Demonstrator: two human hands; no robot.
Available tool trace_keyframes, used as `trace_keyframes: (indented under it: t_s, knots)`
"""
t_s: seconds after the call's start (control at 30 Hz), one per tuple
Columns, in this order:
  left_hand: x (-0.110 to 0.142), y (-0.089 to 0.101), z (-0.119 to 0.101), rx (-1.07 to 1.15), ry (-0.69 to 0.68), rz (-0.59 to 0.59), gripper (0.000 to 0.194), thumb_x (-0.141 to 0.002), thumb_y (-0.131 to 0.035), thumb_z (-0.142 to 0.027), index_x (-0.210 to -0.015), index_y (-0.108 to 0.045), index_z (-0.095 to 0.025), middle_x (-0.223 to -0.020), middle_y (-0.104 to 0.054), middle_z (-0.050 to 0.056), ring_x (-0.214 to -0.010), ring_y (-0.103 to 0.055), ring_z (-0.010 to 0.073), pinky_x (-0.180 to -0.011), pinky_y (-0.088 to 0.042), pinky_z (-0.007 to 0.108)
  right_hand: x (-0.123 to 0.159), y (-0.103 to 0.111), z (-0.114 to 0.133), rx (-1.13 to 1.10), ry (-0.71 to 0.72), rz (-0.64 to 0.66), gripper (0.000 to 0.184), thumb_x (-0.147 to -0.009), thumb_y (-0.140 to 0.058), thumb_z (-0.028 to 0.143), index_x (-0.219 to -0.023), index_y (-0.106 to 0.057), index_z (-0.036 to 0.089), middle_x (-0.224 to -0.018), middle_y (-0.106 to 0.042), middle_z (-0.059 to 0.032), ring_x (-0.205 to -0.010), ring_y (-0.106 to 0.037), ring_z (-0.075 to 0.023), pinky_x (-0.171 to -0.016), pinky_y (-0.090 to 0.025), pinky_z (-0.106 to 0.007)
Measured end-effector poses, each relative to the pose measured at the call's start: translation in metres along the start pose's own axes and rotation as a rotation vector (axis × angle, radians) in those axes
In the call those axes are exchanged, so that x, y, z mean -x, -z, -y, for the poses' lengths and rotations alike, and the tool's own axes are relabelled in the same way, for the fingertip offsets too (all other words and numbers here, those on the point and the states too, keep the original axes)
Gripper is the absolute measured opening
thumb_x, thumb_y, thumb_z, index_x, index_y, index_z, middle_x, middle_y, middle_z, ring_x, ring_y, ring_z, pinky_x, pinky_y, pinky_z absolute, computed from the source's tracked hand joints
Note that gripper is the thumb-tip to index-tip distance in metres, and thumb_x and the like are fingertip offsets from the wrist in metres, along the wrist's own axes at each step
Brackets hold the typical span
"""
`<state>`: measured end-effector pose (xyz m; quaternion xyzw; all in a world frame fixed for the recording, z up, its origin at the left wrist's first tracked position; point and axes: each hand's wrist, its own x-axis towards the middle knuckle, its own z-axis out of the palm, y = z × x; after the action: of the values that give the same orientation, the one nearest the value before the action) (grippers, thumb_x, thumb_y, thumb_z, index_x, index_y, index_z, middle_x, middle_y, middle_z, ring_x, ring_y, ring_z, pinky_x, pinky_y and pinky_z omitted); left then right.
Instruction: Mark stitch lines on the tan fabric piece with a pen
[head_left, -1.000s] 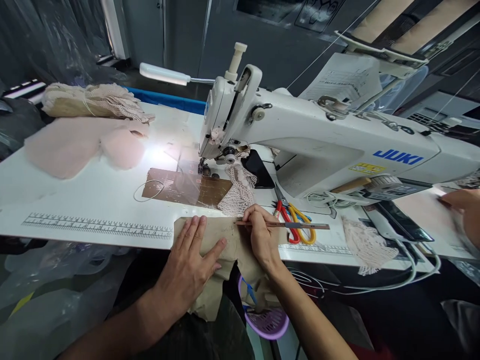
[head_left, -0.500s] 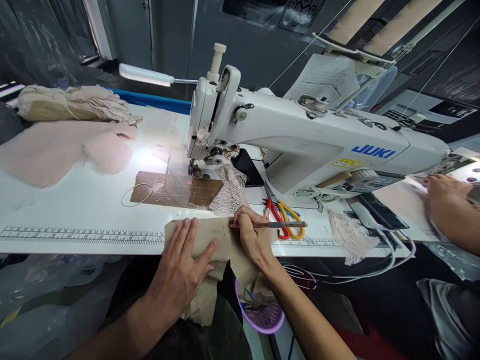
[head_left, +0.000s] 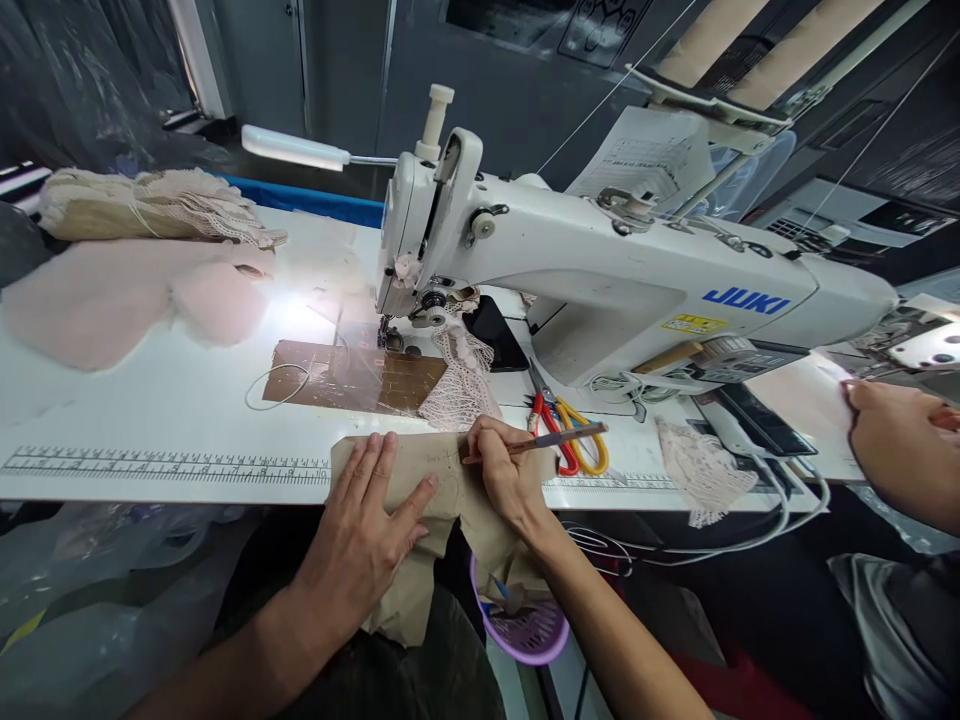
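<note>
A brown sheet of paper (head_left: pixel 420 450) lies over the front edge of the white sewing table, part of it hanging down. My left hand (head_left: pixel 367 530) rests flat on the sheet with its fingers stretched out. In my right hand (head_left: pixel 502 470) is a pen (head_left: pixel 559 437), its lower end at the paper near faint marks. Just behind the paper lies a piece of beige lace (head_left: pixel 459 375). Red-handled nippers (head_left: pixel 551 440) and yellow-handled scissors (head_left: pixel 581 435) lie right of the right hand.
A white sewing machine (head_left: pixel 600 250) stands behind my hands, a black phone (head_left: pixel 496 335) under its arm. Pink fabric (head_left: pixel 97 300) and a tied lace bundle (head_left: pixel 150 205) lie at left. A purple basket (head_left: pixel 529 645) is below the table. Another person's hand (head_left: pixel 900 440) is at right.
The pen has tilted, its upper end rising, and its lower end has shifted slightly to the right. My left hand stays in place. The other person's hand has moved slightly.
</note>
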<state>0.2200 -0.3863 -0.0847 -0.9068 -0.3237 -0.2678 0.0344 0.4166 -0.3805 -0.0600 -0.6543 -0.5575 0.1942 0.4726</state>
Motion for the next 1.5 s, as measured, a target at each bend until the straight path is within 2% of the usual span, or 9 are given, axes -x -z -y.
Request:
trace_keyframes:
  t_s: [0.37, 0.6, 0.9, 1.13, 1.4, 1.5]
  knots:
    - [0.0, -0.001, -0.001, 0.0, -0.014, -0.022, 0.04, -0.087, -0.066, -0.037, -0.125, -0.064, -0.025, -0.139, -0.051, 0.025, -0.127, -0.049, 0.0426, -0.097, -0.051, 0.055, 0.001, -0.002, -0.002, -0.001, -0.033, -0.103, 0.025, -0.075, -0.038, 0.029, -0.051, -0.042, 0.023, -0.047, -0.043, 0.0025, -0.047, -0.04, -0.0141, -0.047, -0.031, -0.027]
    - [0.002, -0.006, 0.001, 0.026, -0.028, -0.076, 0.038, -0.088, -0.065, -0.033, -0.125, -0.063, -0.023, -0.139, -0.048, 0.028, -0.128, -0.049, 0.0443, -0.096, -0.051, 0.058, -0.008, 0.013, -0.009, -0.026, -0.039, -0.149, 0.024, -0.075, -0.037, 0.03, -0.053, -0.043, 0.023, -0.05, -0.045, 0.0022, -0.049, -0.043, -0.0139, -0.048, -0.036, -0.026]
    - [0.003, -0.009, -0.002, 0.03, -0.018, -0.079, 0.035, -0.092, -0.057, -0.026, -0.127, -0.059, -0.022, -0.144, -0.042, 0.026, -0.133, -0.044, 0.0422, -0.097, -0.049, 0.059, -0.007, 0.016, -0.006, 0.009, -0.052, -0.038, 0.025, -0.073, -0.038, 0.03, -0.05, -0.044, 0.023, -0.047, -0.047, 0.0018, -0.048, -0.044, -0.0139, -0.048, -0.034, -0.026]
    - [0.005, -0.01, -0.001, 0.033, -0.006, -0.084, 0.037, -0.092, -0.057, -0.027, -0.129, -0.057, -0.024, -0.148, -0.039, 0.023, -0.136, -0.041, 0.0396, -0.099, -0.048, 0.058, -0.005, 0.016, -0.008, 0.05, -0.056, -0.091, 0.025, -0.074, -0.037, 0.028, -0.051, -0.042, 0.023, -0.046, -0.046, 0.0023, -0.046, -0.043, -0.0136, -0.048, -0.032, -0.026]
    - [0.004, -0.012, -0.001, 0.046, -0.005, -0.12, 0.032, -0.095, -0.053, -0.029, -0.125, -0.062, -0.024, -0.147, -0.041, 0.022, -0.134, -0.044, 0.0397, -0.098, -0.049, 0.058, -0.004, 0.017, -0.004, 0.044, 0.018, 0.035, 0.024, -0.075, -0.039, 0.026, -0.053, -0.047, 0.022, -0.049, -0.05, 0.0021, -0.048, -0.046, -0.0135, -0.049, -0.035, -0.025]
    - [0.005, -0.011, -0.002, 0.048, 0.001, -0.104, 0.033, -0.094, -0.054, -0.028, -0.126, -0.061, -0.024, -0.148, -0.041, 0.022, -0.134, -0.044, 0.0406, -0.099, -0.048, 0.058, 0.0, 0.016, -0.009, 0.061, 0.022, 0.005, 0.026, -0.076, -0.04, 0.025, -0.05, -0.045, 0.023, -0.046, -0.047, 0.0019, -0.045, -0.044, -0.0138, -0.046, -0.032, -0.027]
